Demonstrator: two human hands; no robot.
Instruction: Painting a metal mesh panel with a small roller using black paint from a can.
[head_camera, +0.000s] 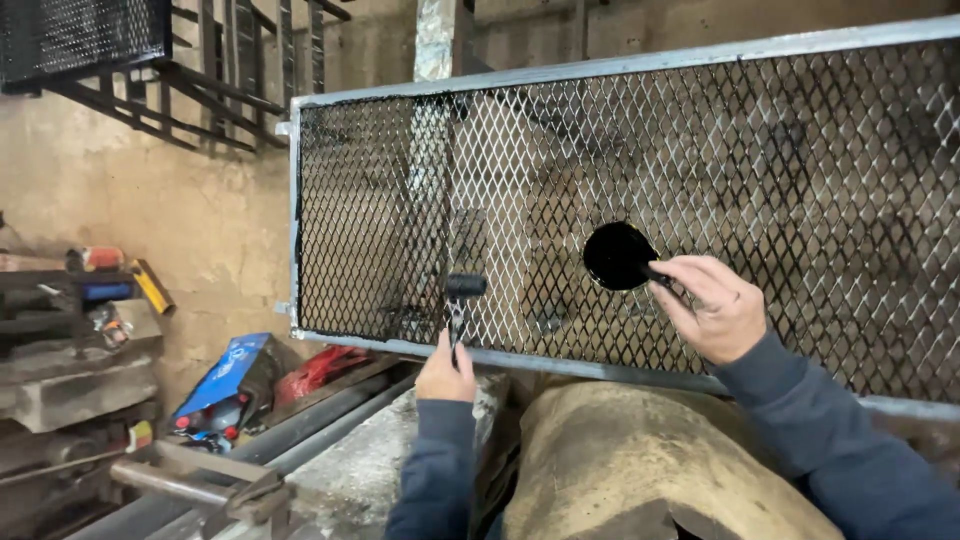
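**Mesh panel half blacked, roller and paint pot both in hand**

Mesh panel (640, 200) – big steel frame with diamond mesh, standing on its long edge, slightly tilted in view, leaning over a rough concrete block (390, 450) and a brown rounded drum (640, 460). Left end of the mesh is black and wet-looking; the rest is bare grey metal. Judging by build: stiff, heavy, sharp-edged mesh, so it's best taken by the frame rail, not the mesh, and away from the painted end.

Paint pot (617, 256) – round, black all over, held up against the mesh near the middle. Right hand (712, 308) has its grip closed on the pot's side or handle, fingers curled. Likely slippery with paint, and spills if tipped.

Mini roller (465, 286) – small black head touching the mesh at the paint boundary, thin wire handle running down. Left hand (446, 374) is fisted tight round the handle's lower end. Light, easy to steer.

Background: blue tool case (232, 385) on the floor at left, black metal racks (150, 60) on the wall.
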